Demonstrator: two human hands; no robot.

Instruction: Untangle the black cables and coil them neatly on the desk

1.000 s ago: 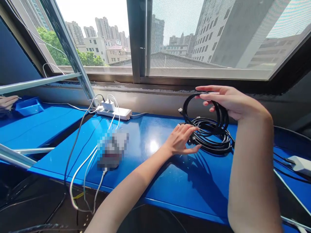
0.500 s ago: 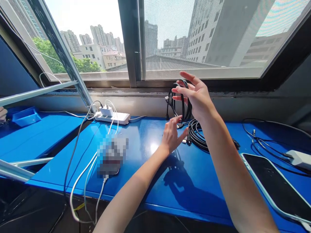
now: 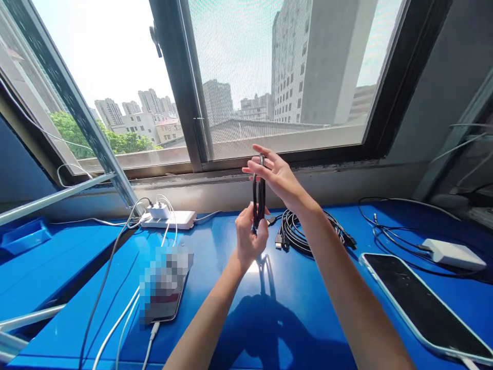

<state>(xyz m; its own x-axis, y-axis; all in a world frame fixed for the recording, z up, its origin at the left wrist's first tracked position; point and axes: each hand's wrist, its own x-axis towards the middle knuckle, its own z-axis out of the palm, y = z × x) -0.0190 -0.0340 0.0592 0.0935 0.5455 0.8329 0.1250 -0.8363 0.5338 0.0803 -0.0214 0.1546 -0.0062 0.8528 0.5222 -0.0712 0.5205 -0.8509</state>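
Observation:
A coiled black cable point(image 3: 259, 198) hangs upright above the blue table point(image 3: 300, 313), seen edge-on. My right hand point(image 3: 275, 177) holds its top, fingers spread with the loop running between them. My left hand point(image 3: 250, 237) is closed round the bottom of the same coil. Just to the right, a pile of more coiled black cables point(image 3: 304, 234) lies flat on the table, with plug ends poking out on its left side.
A white power strip point(image 3: 169, 219) with a charger and white leads sits by the window sill. A blurred phone point(image 3: 164, 285) lies left of my arms, another phone point(image 3: 419, 303) at the right. A white adapter point(image 3: 452, 253) with thin black wire is far right.
My right hand lifted one coil off the pile and turned it upright. My left hand left the pile and closed on the coil's lower end. The view tilted up.

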